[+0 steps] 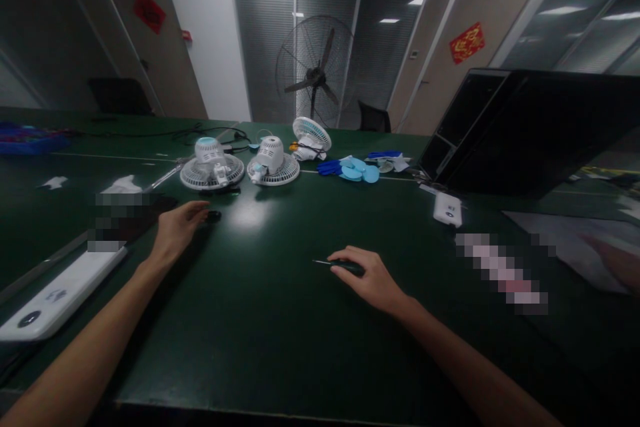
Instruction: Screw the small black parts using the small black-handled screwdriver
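Observation:
My right hand (367,275) is closed around the dark handle of a small screwdriver (349,267), low over the green table. Its thin metal shaft points left. Further left and back, my left hand (179,228) has its fingers drawn together at a small black object (214,216), too blurred to name. Just beyond that hand, two white fan heads (213,167) lie grille-down, with another white fan head (311,139) tilted behind them. Light blue fan blades (359,170) lie by a dark blue glove (329,167) at the back centre.
A long white device (60,297) lies along the left side. At right stand a large black monitor (540,133) and a small white box (447,209). A blue tray (30,140) sits far left. Someone's arm (617,260) shows at the right edge.

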A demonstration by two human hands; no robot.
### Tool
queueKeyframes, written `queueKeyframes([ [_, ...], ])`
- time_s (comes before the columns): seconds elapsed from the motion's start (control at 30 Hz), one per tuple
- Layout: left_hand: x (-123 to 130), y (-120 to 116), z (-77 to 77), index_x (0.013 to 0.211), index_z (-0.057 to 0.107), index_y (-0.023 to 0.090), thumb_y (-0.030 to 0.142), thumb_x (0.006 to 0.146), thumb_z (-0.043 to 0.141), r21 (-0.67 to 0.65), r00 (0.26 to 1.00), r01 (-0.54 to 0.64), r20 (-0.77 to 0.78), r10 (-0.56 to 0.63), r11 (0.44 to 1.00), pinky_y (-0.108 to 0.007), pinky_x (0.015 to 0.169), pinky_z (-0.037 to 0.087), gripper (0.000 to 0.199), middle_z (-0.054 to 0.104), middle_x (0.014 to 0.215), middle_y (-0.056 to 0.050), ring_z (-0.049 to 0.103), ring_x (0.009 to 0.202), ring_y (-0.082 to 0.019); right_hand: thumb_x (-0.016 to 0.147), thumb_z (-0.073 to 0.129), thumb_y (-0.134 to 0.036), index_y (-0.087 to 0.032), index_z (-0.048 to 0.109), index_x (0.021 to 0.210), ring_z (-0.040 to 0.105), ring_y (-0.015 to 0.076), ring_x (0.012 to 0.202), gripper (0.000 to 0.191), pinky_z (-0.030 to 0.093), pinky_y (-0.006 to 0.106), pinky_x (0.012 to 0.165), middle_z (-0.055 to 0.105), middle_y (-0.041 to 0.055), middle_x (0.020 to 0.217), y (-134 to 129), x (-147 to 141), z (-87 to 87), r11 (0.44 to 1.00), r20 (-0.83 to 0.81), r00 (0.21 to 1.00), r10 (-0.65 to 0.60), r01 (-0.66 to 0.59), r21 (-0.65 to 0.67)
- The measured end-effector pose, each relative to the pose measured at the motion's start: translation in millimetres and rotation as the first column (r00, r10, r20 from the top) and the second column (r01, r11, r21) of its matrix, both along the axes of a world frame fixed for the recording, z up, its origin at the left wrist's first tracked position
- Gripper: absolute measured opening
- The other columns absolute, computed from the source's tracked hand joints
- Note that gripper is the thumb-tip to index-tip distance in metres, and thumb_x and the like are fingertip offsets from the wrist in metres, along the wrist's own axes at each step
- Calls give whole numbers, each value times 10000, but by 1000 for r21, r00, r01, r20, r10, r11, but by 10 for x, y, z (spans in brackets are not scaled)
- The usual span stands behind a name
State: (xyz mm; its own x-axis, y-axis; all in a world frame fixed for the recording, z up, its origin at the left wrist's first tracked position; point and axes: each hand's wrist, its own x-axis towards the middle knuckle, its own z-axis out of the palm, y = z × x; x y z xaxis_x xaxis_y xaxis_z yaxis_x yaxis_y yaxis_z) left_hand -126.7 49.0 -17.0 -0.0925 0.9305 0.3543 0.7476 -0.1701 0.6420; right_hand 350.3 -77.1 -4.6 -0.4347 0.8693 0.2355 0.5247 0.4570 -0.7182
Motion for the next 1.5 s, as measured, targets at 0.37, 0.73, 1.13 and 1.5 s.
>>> queueKeyframes([
  [0.37,-19,27,-21,1252,728,179,510,882,590,25,997,-15,-75,17,1000,-379,908,604,515,798,1099,-106,771,969,-283,1049,615,-310,-252,695,1229,668,207,980,205,545,352,855,703,39,1115,8,5,-1,999,-15,1000,11,-11,-30],
  [0.73,-32,35,-28,1238,743,162,505,864,604,10,997,-35,-66,36,999,-367,858,615,527,808,1053,-117,775,949,-301,1041,630,-298,-250,699,1214,664,208,985,193,533,365,869,702,32,1105,2,-6,1,1000,-12,1000,7,-7,-14],
  [1.13,-41,59,-24,1196,757,207,547,892,559,53,974,29,-226,-17,998,-372,900,570,497,749,1157,-107,718,965,-278,1050,614,-316,-247,695,1227,667,211,1001,206,543,360,881,702,41,1130,1,2,6,1000,-1,1000,12,-12,-29],
  [1.5,-54,114,-94,1172,779,235,656,849,577,-75,985,55,-159,-67,996,-370,904,546,568,777,1200,-93,715,1019,-318,1045,620,-320,-244,698,1221,664,213,980,207,544,369,864,703,43,1105,8,-2,9,1000,20,1000,7,-6,-20],
])
